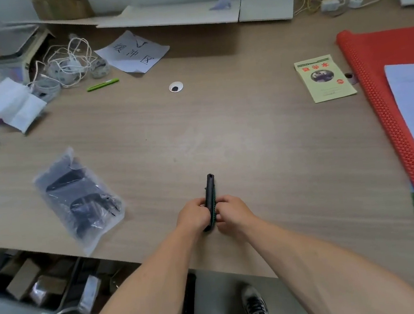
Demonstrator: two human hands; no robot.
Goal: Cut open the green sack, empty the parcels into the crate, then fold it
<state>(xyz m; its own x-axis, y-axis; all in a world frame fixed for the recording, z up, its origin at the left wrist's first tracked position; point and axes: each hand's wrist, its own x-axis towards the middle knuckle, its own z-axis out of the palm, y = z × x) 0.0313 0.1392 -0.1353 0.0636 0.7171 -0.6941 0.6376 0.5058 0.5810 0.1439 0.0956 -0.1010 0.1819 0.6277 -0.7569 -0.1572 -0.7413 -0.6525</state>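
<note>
Red mat (370,60) right, parcel (79,197) left, cutter (210,192) held

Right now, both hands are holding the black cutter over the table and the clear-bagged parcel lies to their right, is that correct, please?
Not quite. The head view shows the clear-bagged parcel lying on the table to the left of the hands, not the right. The left hand and right hand do both hold the black cutter over the table.

Single head-worn wide-angle view.
Facing forward and down over the table (250,139), close above left hand (190,216) and right hand (234,213).
</note>
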